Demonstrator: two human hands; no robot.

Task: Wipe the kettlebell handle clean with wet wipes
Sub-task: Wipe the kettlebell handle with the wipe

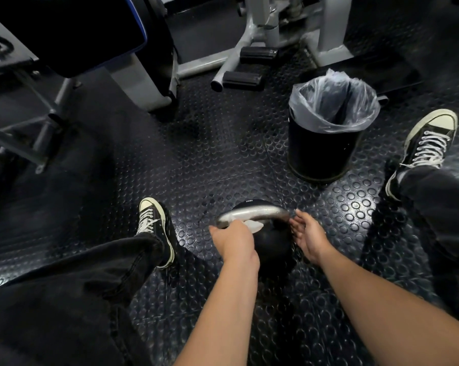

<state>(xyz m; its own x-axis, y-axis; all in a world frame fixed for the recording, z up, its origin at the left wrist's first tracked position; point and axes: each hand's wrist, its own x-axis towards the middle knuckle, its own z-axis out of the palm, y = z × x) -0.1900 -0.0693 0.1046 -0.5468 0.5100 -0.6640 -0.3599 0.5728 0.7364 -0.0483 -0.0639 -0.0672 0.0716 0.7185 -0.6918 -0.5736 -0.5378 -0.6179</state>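
Observation:
A black kettlebell (273, 244) stands on the studded rubber floor between my legs. Its shiny metal handle (252, 213) arches across the top. My left hand (235, 241) is closed on a white wet wipe (253, 226) and presses it against the left end of the handle. My right hand (309, 235) sits at the right end of the handle with fingers spread, its fingertips touching the handle's right side.
A black bin (323, 151) with a clear plastic liner stands beyond the kettlebell on the right. Grey gym machine frames (249, 48) and a padded bench (72, 35) fill the back and left. My sneakers (154, 223) flank the kettlebell.

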